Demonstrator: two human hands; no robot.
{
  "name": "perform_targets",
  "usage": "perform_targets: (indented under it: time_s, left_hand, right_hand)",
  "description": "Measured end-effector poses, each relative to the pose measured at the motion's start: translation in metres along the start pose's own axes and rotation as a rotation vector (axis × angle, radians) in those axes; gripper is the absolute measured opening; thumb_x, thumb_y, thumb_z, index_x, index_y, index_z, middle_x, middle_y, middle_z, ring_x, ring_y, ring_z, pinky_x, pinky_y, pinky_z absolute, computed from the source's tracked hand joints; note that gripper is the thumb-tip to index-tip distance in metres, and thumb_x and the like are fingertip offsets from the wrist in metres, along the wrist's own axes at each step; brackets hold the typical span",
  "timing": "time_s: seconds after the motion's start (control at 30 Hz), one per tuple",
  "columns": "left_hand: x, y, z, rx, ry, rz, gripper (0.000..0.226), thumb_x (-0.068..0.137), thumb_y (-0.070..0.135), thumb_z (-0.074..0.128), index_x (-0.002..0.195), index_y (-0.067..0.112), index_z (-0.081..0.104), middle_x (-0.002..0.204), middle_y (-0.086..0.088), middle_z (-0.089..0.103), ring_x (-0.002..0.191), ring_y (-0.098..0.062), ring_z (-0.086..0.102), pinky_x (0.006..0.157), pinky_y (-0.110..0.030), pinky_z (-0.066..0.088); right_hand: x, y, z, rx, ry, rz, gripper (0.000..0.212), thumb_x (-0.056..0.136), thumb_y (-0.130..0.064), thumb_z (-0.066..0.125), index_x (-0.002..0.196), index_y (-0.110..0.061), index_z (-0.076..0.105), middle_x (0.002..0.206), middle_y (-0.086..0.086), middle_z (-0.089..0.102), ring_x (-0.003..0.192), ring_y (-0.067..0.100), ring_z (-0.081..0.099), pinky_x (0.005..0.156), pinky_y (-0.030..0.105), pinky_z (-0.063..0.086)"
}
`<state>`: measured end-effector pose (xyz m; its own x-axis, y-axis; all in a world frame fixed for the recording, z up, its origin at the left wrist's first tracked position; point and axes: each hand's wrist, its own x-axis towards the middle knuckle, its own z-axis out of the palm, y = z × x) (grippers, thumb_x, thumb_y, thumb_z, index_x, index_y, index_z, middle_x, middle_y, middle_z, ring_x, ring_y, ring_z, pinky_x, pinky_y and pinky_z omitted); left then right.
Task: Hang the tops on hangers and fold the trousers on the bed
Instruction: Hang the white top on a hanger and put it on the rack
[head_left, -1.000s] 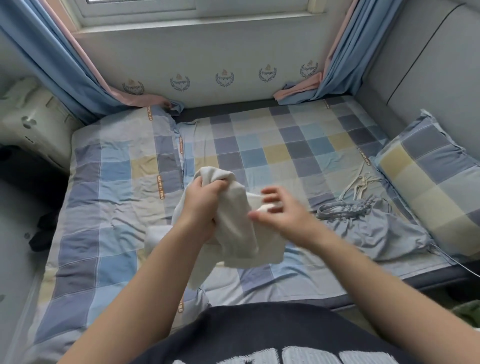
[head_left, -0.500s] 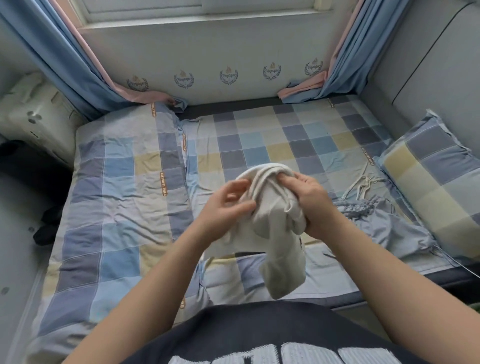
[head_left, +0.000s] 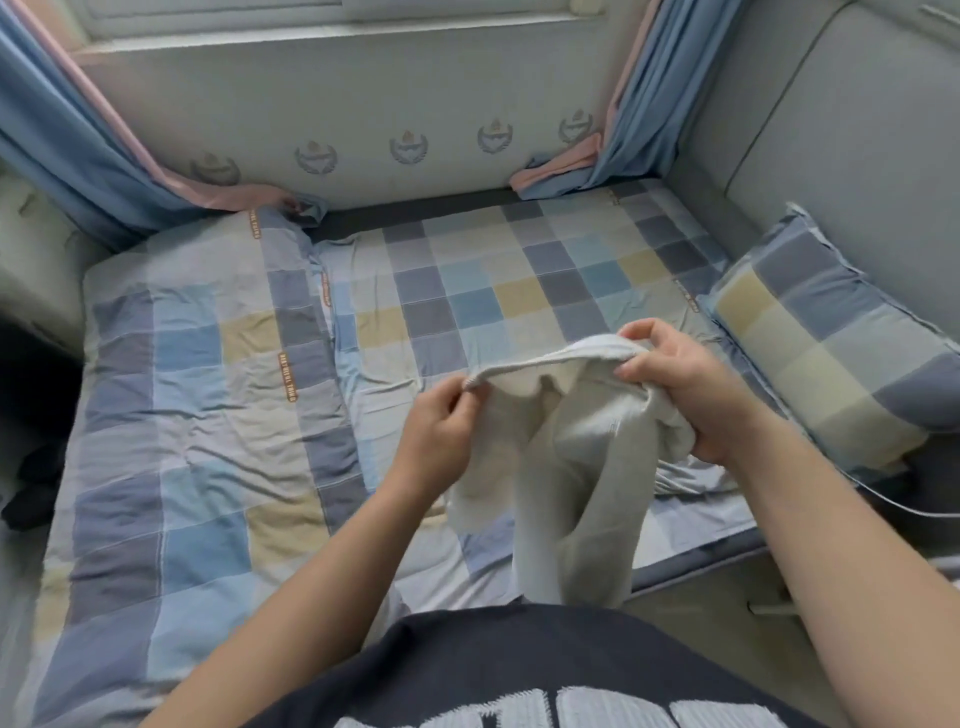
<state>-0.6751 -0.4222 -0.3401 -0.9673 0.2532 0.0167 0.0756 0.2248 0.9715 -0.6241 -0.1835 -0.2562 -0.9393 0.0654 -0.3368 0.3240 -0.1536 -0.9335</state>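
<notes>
Checked bed (head_left: 208, 415): left hand (head_left: 436, 431), right hand (head_left: 691, 395) grip cream garment (head_left: 571, 467).

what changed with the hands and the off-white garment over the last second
The right-hand grip, open a second ago, has closed on the off-white garment. The left-hand grip gave up its bunched fistful and now pinches the ribbed edge. The two moved apart, stretching that edge so the garment hangs down. The checked bed and pillow are unchanged.
</notes>
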Motion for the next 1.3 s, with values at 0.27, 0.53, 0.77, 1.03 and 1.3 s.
perform_targets:
  time_s: [0.27, 0.53, 0.77, 1.03, 1.3]
  left_hand:
    - [0.004, 0.038, -0.019, -0.094, -0.168, -0.108, 0.054, 0.094, 0.044, 0.063, 0.085, -0.01, 0.061, 0.071, -0.008, 0.048, 0.067, -0.019, 0.045, 0.063, -0.033, 0.035]
    - [-0.024, 0.043, -0.031, 0.61, -0.586, 0.325, 0.031, 0.092, 0.031, 0.066, 0.066, 0.018, 0.055, 0.058, 0.006, 0.051, 0.059, -0.017, 0.049, 0.056, -0.032, 0.035]
    - [-0.061, 0.012, -0.021, 0.596, -0.883, 0.568, 0.013, 0.081, 0.009, 0.048, 0.072, 0.011, 0.057, 0.07, 0.001, 0.052, 0.071, -0.026, 0.05, 0.062, -0.034, 0.035]
    - [-0.168, 0.027, 0.032, 0.412, -1.315, 0.553, 0.015, 0.075, 0.024, 0.042, 0.071, 0.012, 0.051, 0.061, 0.0, 0.049, 0.059, -0.01, 0.044, 0.059, -0.032, 0.037]
    - [-0.313, 0.079, 0.137, 0.186, -1.594, 0.731, 0.03, 0.099, 0.022, 0.059, 0.072, 0.013, 0.052, 0.061, 0.011, 0.042, 0.06, -0.01, 0.038, 0.057, -0.027, 0.034]
  right_hand:
    - [-0.056, 0.032, 0.001, -0.635, 0.371, -0.177, 0.024, 0.098, -0.01, 0.054, 0.074, -0.011, 0.059, 0.066, 0.002, 0.052, 0.061, 0.01, 0.046, 0.06, 0.031, 0.036]
    - [-0.153, 0.075, 0.058, -0.401, 0.574, -0.139, 0.009, 0.095, -0.01, 0.064, 0.097, -0.007, 0.055, 0.079, 0.005, 0.053, 0.069, 0.01, 0.048, 0.066, 0.025, 0.041]
    - [-0.253, 0.143, 0.116, -0.556, 0.828, 0.038, 0.042, 0.077, 0.005, 0.058, 0.101, -0.03, 0.058, 0.087, 0.003, 0.063, 0.075, 0.026, 0.057, 0.066, 0.037, 0.046]
    - [-0.395, 0.199, 0.159, -0.791, 1.347, 0.159, 0.034, 0.069, 0.015, 0.055, 0.089, -0.011, 0.067, 0.087, -0.007, 0.05, 0.073, 0.006, 0.046, 0.071, 0.006, 0.035]
    - [-0.564, 0.226, 0.15, -0.844, 1.837, 0.207, 0.02, 0.08, 0.007, 0.061, 0.087, -0.01, 0.068, 0.085, 0.001, 0.06, 0.07, 0.007, 0.047, 0.069, 0.023, 0.037]
